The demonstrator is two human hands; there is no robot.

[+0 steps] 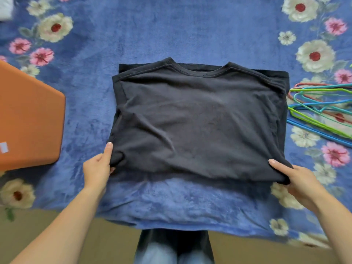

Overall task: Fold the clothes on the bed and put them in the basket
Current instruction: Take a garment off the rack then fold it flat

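So that the next fold comes out straight, my left hand (99,166) pinches the near corner of the black shirt (200,121) at seven o'clock, and my right hand (297,178) pinches the corner at five. The shirt lies flat on the blue blanket (171,35), neck toward twelve.

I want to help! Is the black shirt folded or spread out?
Partly folded: the black shirt has sleeves tucked in; left hand and right hand pinch its near corners.
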